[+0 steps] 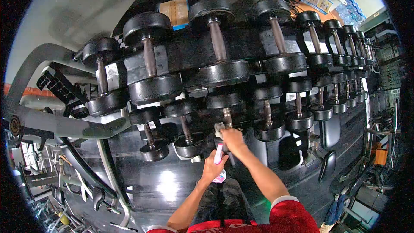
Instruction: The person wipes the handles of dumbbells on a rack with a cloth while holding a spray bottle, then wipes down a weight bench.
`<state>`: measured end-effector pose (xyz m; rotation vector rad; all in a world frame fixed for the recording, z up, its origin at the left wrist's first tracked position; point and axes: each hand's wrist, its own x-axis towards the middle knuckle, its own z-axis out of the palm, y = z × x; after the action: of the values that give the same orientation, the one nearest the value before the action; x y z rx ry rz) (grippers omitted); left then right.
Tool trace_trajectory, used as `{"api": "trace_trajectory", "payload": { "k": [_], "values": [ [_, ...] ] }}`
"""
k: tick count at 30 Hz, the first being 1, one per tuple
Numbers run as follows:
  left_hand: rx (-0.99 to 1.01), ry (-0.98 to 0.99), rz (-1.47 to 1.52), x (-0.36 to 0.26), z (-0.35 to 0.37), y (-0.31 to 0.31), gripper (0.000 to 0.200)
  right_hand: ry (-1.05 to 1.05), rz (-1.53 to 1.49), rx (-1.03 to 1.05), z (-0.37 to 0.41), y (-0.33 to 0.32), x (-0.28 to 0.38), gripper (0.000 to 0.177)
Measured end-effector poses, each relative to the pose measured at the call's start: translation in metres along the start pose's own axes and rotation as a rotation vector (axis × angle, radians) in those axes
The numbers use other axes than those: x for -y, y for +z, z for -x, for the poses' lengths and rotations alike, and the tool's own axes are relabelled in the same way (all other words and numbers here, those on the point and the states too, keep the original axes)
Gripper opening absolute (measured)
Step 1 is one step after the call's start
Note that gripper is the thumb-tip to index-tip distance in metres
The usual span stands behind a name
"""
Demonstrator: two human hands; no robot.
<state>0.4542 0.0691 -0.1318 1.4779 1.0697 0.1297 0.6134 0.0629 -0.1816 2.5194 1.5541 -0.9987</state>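
My left hand (213, 167) is wrapped round a white and pink spray bottle (218, 153), its pale head pointing up and its lower part showing beneath my fingers. My right hand (233, 140) grips a crumpled greyish-white cloth (219, 130) against a black dumbbell (223, 100) on the lower rack row. The metal handle of this dumbbell shows just above the cloth, while its near end is mostly hidden by my hand. On either side of it sit two more dumbbells, one on the left (189, 146) and one on the right (269, 130).
Larger dumbbells (224, 73) line the upper rack row. A grey machine frame (64, 121) stands at left. Behind the rack are a cardboard box (174, 12) and a cluttered table with water bottles (351, 11). Another person's jeans-clad leg (334, 211) shows at lower right.
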Motion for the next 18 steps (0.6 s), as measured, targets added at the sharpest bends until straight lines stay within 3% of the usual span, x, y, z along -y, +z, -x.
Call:
{"api": "trace_trajectory", "payload": {
  "k": [3, 5, 9, 11, 12, 13, 18],
  "values": [
    [-0.028, 0.044, -0.036, 0.005, 0.001, -0.008, 0.027, 0.060, 0.052, 0.196, -0.024, -0.042, -0.025, 0.033],
    [0.006, -0.029, 0.037, 0.004, 0.003, -0.014, 0.027, -0.024, 0.091, 0.331, -0.035, -0.062, -0.036, 0.039],
    [-0.014, -0.101, 0.145, -0.005, 0.010, -0.029, 0.022, -0.094, -0.066, 0.141, -0.031, -0.059, 0.007, 0.034],
    [-0.017, -0.100, 0.148, -0.009, 0.011, -0.033, 0.021, -0.167, 0.080, 0.150, -0.045, 0.004, 0.018, 0.032],
    [-0.017, -0.101, 0.154, -0.009, 0.012, -0.034, 0.020, -0.112, 0.116, 0.257, -0.050, 0.035, 0.022, 0.032],
    [-0.018, -0.104, 0.147, -0.008, 0.013, -0.034, 0.020, -0.093, 0.085, 0.109, -0.047, 0.040, 0.033, 0.030],
    [0.024, -0.091, 0.202, 0.000, 0.018, -0.036, 0.016, -0.073, 0.119, 0.282, -0.061, 0.035, 0.037, 0.028]
  ]
}}
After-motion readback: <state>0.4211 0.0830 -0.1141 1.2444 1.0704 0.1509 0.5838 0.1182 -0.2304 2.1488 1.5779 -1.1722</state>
